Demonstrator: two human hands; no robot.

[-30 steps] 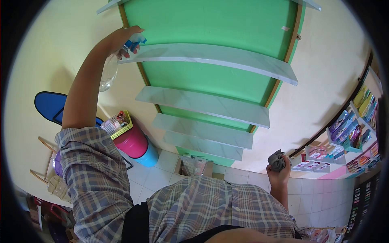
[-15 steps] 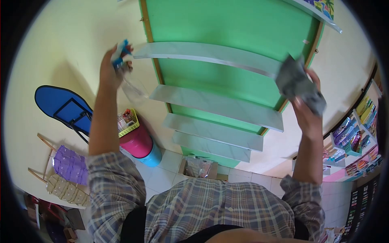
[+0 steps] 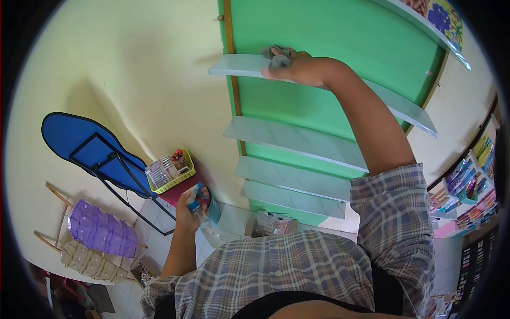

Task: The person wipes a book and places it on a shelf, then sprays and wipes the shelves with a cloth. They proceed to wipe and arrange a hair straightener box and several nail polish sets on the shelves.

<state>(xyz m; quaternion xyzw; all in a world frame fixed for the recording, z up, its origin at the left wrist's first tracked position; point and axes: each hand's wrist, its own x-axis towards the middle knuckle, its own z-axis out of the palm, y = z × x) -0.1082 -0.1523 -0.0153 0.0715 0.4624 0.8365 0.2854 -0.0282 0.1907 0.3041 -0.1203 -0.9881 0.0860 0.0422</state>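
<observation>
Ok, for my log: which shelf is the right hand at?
The second visible shelf from the top: only there does the right hand hold a grey cloth.

We note open passage between the upper shelf (image 3: pixel 237 64) and the lower shelf (image 3: pixel 295 140); rightward, the right forearm (image 3: pixel 368 111) obstructs, crossing in front.

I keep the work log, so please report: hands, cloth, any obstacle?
Right hand: holds grey cloth at shelf. Left hand: spray bottle, held low. Visible shelf surface bare.

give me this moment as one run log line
right hand: grey cloth at white shelf | left hand: clear spray bottle, lower in view | green panel: behind white shelf
</observation>
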